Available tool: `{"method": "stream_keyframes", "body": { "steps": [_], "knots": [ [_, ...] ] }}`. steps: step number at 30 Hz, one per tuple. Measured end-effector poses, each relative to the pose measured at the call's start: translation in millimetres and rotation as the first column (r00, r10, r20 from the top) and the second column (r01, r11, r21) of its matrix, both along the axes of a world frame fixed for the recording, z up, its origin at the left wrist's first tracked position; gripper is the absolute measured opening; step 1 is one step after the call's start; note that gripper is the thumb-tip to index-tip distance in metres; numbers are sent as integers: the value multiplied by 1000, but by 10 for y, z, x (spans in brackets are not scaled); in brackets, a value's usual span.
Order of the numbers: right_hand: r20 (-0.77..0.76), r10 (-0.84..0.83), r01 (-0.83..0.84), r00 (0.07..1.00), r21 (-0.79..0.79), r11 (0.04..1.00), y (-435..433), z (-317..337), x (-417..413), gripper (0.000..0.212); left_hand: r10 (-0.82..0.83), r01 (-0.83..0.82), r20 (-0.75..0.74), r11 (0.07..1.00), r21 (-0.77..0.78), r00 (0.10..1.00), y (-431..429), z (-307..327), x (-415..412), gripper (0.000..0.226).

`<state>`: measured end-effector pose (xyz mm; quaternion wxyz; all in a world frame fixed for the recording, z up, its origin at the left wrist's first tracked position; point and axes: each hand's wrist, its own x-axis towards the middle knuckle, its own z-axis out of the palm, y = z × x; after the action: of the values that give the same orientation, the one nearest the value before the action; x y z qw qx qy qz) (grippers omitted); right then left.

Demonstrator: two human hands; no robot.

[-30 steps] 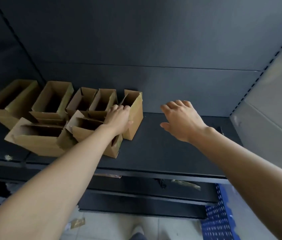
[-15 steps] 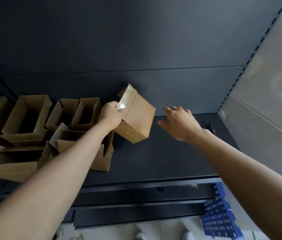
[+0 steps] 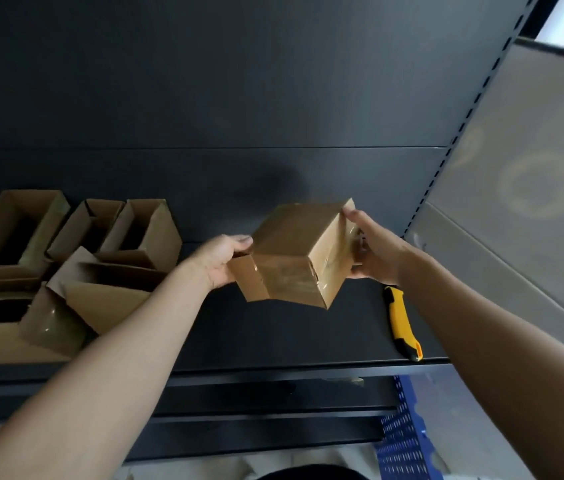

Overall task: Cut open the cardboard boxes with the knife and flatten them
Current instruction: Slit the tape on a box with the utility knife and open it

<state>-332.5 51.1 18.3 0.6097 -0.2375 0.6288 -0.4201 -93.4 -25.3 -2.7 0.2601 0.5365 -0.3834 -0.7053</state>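
A taped brown cardboard box [image 3: 294, 247] is held tilted in the air above the dark shelf [image 3: 273, 337], between both hands. My left hand [image 3: 220, 259] grips its left end, thumb on top. My right hand [image 3: 372, 249] grips its right end where clear tape shines. A yellow and black utility knife [image 3: 402, 325] lies on the shelf below my right forearm, near the front edge; its blade end is hidden by my arm.
Several open cardboard boxes [image 3: 111, 268] stand and lie on the left part of the shelf. A grey side panel [image 3: 515, 209] closes the shelf on the right. A blue perforated crate [image 3: 401, 448] sits on the floor below.
My left hand lifted the box away from the group and carried it to the right. My right hand moved in and took hold of its right end. The knife came into view.
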Motion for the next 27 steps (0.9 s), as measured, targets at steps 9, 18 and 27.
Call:
{"method": "stream_keyframes", "body": {
  "steps": [9, 18, 27],
  "knots": [
    [-229, 82, -27, 970, 233, 972, -26, -149, 8, 42, -37, 134, 471, 976, -174, 881, 143, -487, -452, 41],
    [-295, 126, -54, 947, 241, 969, -146, -281, 121, 52, -168, 391, 511, 844, -367, 843, 332, -177, -594, 60],
    [-792, 355, 13, 497, 415, 910, -99, -822, -408, 52, -90, 848, 968, 506, -157, 233, 549, -161, -765, 125]
  ]
}}
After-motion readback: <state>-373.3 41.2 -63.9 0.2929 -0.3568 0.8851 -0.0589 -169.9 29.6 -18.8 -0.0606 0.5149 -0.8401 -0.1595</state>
